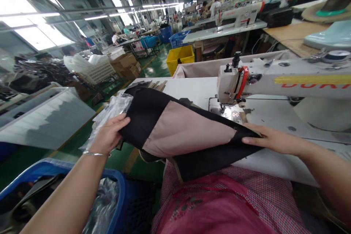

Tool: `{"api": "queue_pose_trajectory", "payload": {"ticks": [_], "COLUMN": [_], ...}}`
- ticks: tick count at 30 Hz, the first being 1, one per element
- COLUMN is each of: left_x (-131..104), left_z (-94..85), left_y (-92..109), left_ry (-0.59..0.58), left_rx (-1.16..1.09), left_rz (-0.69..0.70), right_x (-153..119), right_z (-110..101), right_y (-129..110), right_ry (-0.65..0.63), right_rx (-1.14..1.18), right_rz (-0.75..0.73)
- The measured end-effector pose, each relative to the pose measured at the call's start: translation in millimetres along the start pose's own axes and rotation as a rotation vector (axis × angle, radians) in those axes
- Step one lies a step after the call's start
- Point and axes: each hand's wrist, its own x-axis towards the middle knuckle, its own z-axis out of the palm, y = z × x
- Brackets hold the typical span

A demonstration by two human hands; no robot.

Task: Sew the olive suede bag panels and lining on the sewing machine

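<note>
Your pink clothes (216,204) are closest, with the black and tan cloth (189,129) just past them.
Your left hand (109,132) pinches its left end and your right hand (274,139) pinches its right end. It is partly over the white table (196,85), in front of the sewing machine (265,75). A blue basket (122,192) sits low on your left.

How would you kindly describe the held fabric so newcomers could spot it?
Find the nearest white sewing machine, at right. Before it, the left hand and right hand hold the fabric. Unlike the clear plastic beside it, it is black with a pinkish panel.
</note>
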Motion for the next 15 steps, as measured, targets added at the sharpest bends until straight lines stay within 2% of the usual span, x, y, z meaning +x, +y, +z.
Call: {"api": "queue_pose_trajectory", "payload": {"ticks": [2,4,6,9,11,15], "left_x": [8,14,21,34,44,63], "left_z": [7.4,21.3,40.5,71.5,88.5,112.6], "left_y": [-2,-2,-1,-3,-11,-36], "left_ry": [-0.22,-0.43,-0.515,-0.526,-0.568,-0.605], "left_rx": [0.086,0.261,0.506,0.817,0.934,1.048], "left_rz": [-0.172,-0.237,-0.128,0.183,0.294,0.365], "right_x": [-3,-6,-9,-14,-13,1], "right_z": [4,11,18,20,16,0], "right_y": [1,5,9,13,14,17], "right_ry": [0.084,0.166,0.161,0.114,0.131,0.234], "right_rx": [0.123,0.283,0.463,0.578,0.398,-0.168], "right_rz": [0.064,0.134,0.183,0.237,0.269,0.326]}}
